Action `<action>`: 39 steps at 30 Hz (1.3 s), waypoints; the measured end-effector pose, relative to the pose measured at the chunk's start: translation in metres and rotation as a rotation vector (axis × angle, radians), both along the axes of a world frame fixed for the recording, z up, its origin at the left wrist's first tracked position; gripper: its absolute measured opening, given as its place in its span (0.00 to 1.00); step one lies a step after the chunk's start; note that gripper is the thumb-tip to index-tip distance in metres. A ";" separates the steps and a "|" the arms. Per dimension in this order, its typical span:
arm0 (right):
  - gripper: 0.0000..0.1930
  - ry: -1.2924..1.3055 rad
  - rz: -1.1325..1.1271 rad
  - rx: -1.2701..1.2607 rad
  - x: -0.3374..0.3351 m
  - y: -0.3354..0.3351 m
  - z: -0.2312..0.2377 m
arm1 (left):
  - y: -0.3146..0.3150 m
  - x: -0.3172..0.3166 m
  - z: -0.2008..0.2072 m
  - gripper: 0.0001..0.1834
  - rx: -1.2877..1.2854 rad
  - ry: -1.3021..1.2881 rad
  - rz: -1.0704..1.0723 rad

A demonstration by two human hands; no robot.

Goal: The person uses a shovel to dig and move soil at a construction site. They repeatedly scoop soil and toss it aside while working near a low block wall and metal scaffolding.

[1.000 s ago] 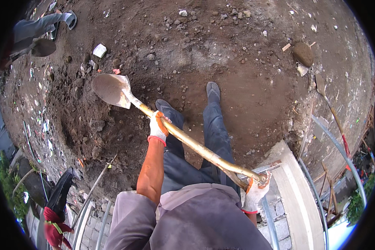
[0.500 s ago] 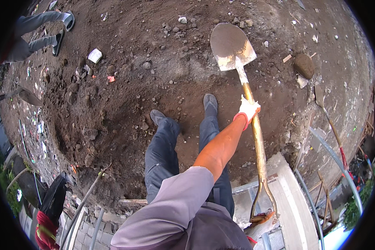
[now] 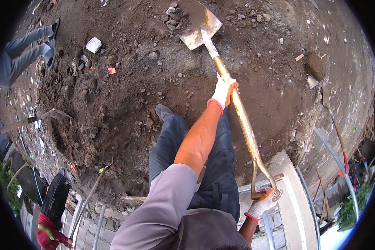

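A long shovel point(image 3: 246, 125) with a worn wooden shaft slants across the view in front of me. My left hand point(image 3: 224, 90), in a white and orange work glove, is closed around the shaft below the blade. At the lower right my right hand point(image 3: 264, 201), gloved the same way, is closed on the split grip at the shaft's end. The pale, soil-stained blade point(image 3: 202, 25) is low over the dark soil at the top. Small grey stones point(image 3: 173, 17) cluster at its left edge; I cannot tell whether any lie on it.
A co-worker's trousered legs point(image 3: 27, 52) stand at the upper left, with another shovel point(image 3: 33, 119) below them. A person in red point(image 3: 50, 233) is at the lower left. Right are a round rock point(image 3: 316, 67), another shovel point(image 3: 334, 121) and metal pipes point(image 3: 341, 171). A white cup point(image 3: 93, 45) lies on the soil.
The blade has swung left and farther away, to the stones. My left hand moved left with the shaft. My right hand on the grip shows more fully. The left-side shovel has shifted.
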State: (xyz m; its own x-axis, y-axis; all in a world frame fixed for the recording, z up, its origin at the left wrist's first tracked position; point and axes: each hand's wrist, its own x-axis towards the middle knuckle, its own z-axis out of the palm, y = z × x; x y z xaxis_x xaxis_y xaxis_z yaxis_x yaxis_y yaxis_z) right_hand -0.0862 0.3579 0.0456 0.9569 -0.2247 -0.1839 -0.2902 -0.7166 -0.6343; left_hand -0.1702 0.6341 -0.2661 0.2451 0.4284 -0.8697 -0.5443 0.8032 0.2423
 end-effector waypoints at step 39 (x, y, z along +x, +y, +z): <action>0.26 -0.017 0.110 -0.154 0.103 -0.098 0.118 | -0.091 0.122 0.075 0.14 -0.252 -0.130 -0.094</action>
